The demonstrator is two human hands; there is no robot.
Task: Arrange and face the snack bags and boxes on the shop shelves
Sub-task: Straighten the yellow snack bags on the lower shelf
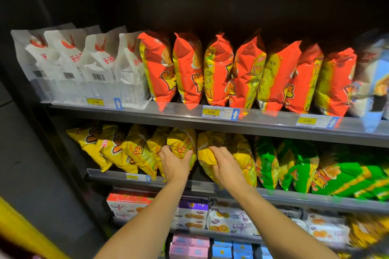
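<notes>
Taken from a single wide-angle camera worn on the head, close to the shop shelves (189, 114), facing forward and slightly down. Yellow bags (136, 151) at frame centre, left hand (174, 163) and right hand (226, 165) stretched in from the bottom edge, those shelves slanting down toward the right.

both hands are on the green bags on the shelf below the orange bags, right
No. The head view shows the left hand and right hand on the yellow bags, not the green bags further right; that shelf is below the orange bags.
</notes>
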